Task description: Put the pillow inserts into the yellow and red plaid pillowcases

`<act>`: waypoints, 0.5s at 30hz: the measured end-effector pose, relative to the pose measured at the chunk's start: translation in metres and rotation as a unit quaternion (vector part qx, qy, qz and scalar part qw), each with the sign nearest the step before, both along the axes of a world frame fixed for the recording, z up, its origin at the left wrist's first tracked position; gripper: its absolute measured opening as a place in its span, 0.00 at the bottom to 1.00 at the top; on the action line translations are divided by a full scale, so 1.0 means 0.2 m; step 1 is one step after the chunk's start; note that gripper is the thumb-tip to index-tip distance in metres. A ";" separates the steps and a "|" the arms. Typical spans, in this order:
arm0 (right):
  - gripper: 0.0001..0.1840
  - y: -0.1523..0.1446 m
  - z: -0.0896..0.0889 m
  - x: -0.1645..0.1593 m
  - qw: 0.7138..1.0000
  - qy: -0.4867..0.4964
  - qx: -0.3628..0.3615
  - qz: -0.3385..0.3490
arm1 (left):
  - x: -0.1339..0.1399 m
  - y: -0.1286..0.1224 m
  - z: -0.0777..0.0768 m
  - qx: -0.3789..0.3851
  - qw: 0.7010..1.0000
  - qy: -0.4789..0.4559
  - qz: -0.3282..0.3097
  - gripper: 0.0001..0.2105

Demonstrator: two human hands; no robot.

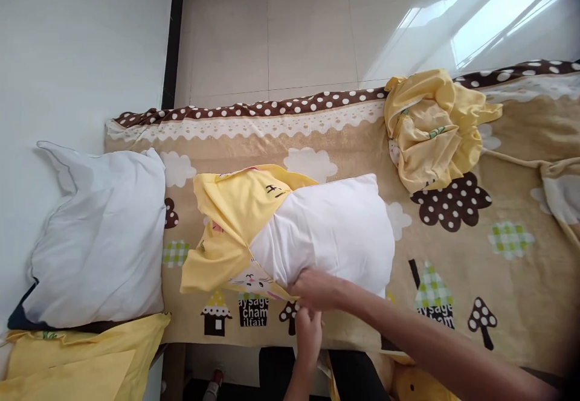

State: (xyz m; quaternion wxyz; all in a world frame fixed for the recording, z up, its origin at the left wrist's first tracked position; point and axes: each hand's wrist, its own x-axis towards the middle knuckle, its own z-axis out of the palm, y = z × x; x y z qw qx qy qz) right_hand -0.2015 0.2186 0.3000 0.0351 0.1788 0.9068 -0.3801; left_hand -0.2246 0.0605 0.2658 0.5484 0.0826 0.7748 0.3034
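A white pillow (344,232) lies in the middle of the bed, its left end inside a yellow pillowcase (235,208) printed with a cat-like face. The pillowcase is bunched and folded, and most of the pillow is bare. My right hand (315,289) is closed at the pillow's near edge, where the pillowcase opening runs. Just below it, my left hand (310,324) is closed on the near corner of the pillowcase's edge. The two hands touch or nearly touch. The fingertips of my right hand are partly hidden, so its exact hold is unclear.
Another white pillow (102,238) lies at the left by the wall, above a folded yellow cloth (81,359). A crumpled yellow pillowcase (430,129) rests at the back right. Beneath everything is a patterned tan bedsheet (362,141). Tiled floor (272,38) lies beyond the bed.
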 end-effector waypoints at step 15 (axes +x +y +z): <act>0.36 0.42 0.02 -0.18 0.951 -0.269 0.045 -0.143 | -0.96 0.65 0.19 0.153 0.717 0.551 -0.398 0.23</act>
